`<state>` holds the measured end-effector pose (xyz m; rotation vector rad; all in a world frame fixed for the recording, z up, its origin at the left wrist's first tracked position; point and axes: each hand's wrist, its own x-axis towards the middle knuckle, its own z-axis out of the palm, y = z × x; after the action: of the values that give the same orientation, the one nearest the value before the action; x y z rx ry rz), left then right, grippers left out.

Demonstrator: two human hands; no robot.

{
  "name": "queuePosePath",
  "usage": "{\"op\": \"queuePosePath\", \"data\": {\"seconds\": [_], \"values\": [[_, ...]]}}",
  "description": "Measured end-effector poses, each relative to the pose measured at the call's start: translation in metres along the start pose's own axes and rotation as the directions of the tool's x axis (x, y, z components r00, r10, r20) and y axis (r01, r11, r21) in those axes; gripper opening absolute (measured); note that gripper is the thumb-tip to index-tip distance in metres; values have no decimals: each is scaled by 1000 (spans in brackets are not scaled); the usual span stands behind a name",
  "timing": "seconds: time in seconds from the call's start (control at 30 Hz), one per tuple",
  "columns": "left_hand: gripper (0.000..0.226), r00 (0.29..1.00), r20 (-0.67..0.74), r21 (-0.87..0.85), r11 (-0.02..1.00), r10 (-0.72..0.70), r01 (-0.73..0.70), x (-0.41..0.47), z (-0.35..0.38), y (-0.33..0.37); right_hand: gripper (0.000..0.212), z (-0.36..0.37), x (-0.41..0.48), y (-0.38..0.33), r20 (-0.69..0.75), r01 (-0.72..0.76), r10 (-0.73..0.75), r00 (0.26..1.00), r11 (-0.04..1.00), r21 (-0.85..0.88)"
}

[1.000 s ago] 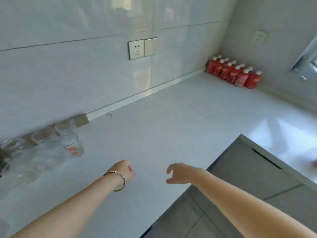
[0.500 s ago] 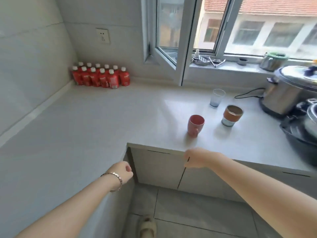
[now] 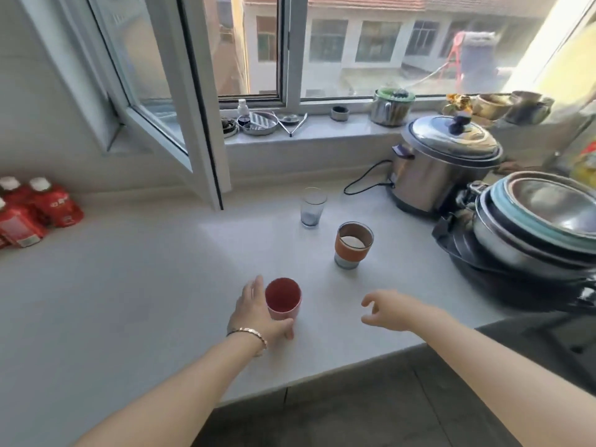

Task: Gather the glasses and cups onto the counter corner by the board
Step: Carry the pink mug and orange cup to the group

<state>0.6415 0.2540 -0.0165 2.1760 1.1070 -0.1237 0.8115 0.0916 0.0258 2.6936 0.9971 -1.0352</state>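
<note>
Counter, white and wide, runs under the window. At the right side sits a stack of metal bowls and pans, one inside the other. Behind it stands a shiny cooker with its lid on, and a black cord runs out from it. Red bottles with white caps are packed together at the far left.

Three drinking things stand upright in the middle, each apart from the others. The glass is farthest back, clear, with a little dark blue at the bottom. Near it is a cup with an orange band around it; something pale shows inside, but I cannot tell what. Closest to the counter edge is the pink cup. It looks dark red inside, and I cannot tell if it holds anything.

The left hand, with a bracelet on the wrist, is open and curved around the pink cup. The fingers are along its far left side and the thumb is low at the front, right by the cup. The right hand hovers above the counter to the right of the pink cup, fingers loosely curled, holding nothing.
</note>
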Motion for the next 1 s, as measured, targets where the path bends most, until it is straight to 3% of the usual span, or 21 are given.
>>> {"op": "queuePosePath", "data": {"seconds": [0.17,0.23,0.4,0.5,0.67,0.73,0.8,0.83,0.9,1.0], "values": [[101,991,129,27,999,-22,19,45,19,18,44,-14,28,29,-1,-16,16,1000,997,70],[93,995,99,14,1000,-29,28,50,26,19,43,-23,42,38,-25,7,-6,1000,998,63],[82,994,-12,-86,990,-110,108,53,34,28,43,-50,91,50,-292,256,-221,931,963,89],[83,971,-71,-180,960,-229,214,48,37,40,61,-67,125,48,-350,376,-331,877,924,68],[85,892,-191,-350,878,-409,327,34,34,59,92,-78,176,45,-196,397,-387,901,918,13],[86,844,-232,-385,843,-483,376,26,37,61,92,-77,186,46,-196,408,-398,896,913,12],[88,716,-286,-489,739,-637,463,-17,43,56,90,-63,186,26,-154,537,-539,828,841,-60],[88,717,-310,-486,752,-625,445,-18,47,55,89,-65,189,32,-198,515,-511,837,857,-35],[88,652,-342,-531,712,-676,460,-48,55,47,87,-58,178,24,-224,550,-539,812,835,-17],[88,654,-357,-535,720,-667,442,-49,53,47,86,-63,180,32,-257,546,-522,813,837,26]]}}
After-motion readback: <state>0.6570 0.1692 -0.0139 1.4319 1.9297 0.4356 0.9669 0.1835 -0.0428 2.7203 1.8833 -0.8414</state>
